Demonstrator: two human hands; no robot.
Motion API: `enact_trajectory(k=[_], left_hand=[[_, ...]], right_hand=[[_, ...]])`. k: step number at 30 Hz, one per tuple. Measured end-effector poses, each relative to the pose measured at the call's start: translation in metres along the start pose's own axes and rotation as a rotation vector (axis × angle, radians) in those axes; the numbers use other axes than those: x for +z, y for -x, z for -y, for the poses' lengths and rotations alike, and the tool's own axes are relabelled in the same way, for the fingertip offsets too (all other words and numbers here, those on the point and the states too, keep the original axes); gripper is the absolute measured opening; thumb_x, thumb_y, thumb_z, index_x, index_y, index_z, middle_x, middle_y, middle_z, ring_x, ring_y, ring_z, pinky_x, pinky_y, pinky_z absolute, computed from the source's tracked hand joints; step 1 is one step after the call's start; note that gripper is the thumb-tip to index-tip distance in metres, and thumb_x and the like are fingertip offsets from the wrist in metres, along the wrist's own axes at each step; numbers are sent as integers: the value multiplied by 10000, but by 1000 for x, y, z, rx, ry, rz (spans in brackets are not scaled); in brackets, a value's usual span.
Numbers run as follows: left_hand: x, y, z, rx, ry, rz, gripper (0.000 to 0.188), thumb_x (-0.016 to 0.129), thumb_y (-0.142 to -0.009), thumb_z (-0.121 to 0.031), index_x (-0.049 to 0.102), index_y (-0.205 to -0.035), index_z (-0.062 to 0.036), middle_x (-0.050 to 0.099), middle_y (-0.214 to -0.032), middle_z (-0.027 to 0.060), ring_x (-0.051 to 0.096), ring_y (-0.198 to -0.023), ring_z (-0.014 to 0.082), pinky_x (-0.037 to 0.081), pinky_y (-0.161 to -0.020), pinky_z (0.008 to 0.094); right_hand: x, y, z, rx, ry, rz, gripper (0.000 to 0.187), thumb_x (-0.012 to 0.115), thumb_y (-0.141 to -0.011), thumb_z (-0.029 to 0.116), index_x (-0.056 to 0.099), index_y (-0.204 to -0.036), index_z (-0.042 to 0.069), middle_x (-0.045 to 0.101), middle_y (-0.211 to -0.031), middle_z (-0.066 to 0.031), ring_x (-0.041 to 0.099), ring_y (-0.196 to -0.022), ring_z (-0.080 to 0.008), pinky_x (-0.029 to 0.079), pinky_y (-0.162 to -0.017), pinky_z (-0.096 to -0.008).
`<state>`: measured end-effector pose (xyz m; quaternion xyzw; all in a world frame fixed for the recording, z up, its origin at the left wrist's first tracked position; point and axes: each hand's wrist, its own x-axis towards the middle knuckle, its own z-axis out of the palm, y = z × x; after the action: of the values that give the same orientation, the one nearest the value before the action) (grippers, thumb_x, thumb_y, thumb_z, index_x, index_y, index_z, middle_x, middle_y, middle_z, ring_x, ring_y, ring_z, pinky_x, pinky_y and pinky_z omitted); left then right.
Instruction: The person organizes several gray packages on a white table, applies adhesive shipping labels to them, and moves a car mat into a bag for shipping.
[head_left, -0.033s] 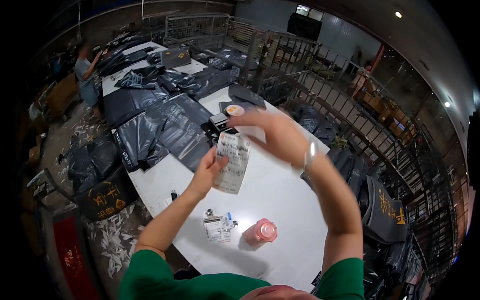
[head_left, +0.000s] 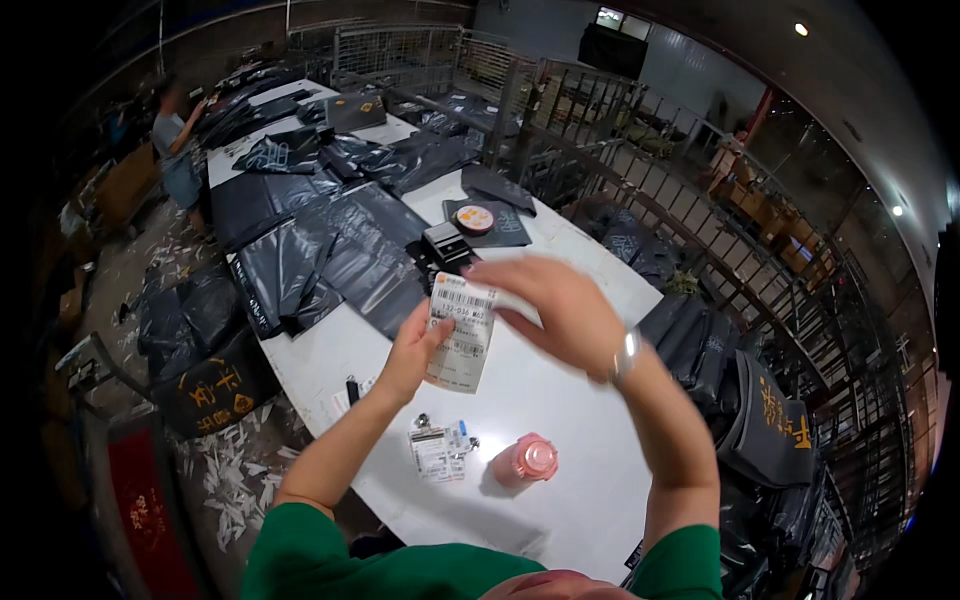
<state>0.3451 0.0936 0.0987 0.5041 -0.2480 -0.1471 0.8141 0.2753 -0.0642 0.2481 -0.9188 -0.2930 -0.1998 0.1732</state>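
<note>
and the left hand (head_left: 410,352) pinches the paper label (head_left: 458,368), right hand (head_left: 568,312) blurred at its corner, grip unclear, where a hasty tug could tear it!

The white label (head_left: 465,340) shows a barcode and print; yellow characters, perhaps incomplete, mark the left bag (head_left: 208,408) and right bag (head_left: 772,412).

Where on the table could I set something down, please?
Between the pink lidded tumbler and the right forearm, and beyond the right hand, right of the flat grey packet. Dark plastic mailers crowd the far left; paper slips lie left of the tumbler.
</note>
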Motion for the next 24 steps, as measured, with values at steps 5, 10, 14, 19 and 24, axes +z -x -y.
enact_trajectory(k=[5,10,14,19,24], left_hand=[[36,63,37,-120,176,-5,236,453,-876,-110,450,-1089,-7,553,-1015,60,517,-908,96,416,-798,227],[93,123,58,-208,265,140,263,437,-881,-81,422,-1129,6,530,-1058,61,486,-958,84,395,-841,234],[123,153,68,-368,183,310,267,473,-858,-78,437,-1107,12,543,-986,33,492,-873,52,407,-769,207],[134,175,76,-538,-80,709,236,573,-808,-112,528,-1011,-1,566,-866,12,494,-733,48,409,-637,197],[159,199,86,-597,-131,676,112,553,-813,-83,594,-884,-7,609,-799,16,539,-694,51,409,-588,188]], right_hand=[[44,145,36,439,-368,-141,253,577,-741,24,619,-981,92,524,-1118,-144,532,-1004,-255,436,-817,-323],[101,225,108,721,-786,-250,251,535,-786,26,607,-1024,56,542,-1091,-138,529,-1013,-217,400,-845,-298],[119,269,155,998,-748,-556,201,458,-829,-4,595,-970,-42,565,-905,-113,612,-793,-208,432,-748,-265],[103,314,180,1176,-584,-893,199,461,-840,23,590,-971,-54,558,-859,-103,611,-750,-185,449,-672,-246],[97,343,194,1225,-585,-997,202,456,-844,10,589,-986,-47,528,-799,-78,617,-754,-194,442,-661,-233]])
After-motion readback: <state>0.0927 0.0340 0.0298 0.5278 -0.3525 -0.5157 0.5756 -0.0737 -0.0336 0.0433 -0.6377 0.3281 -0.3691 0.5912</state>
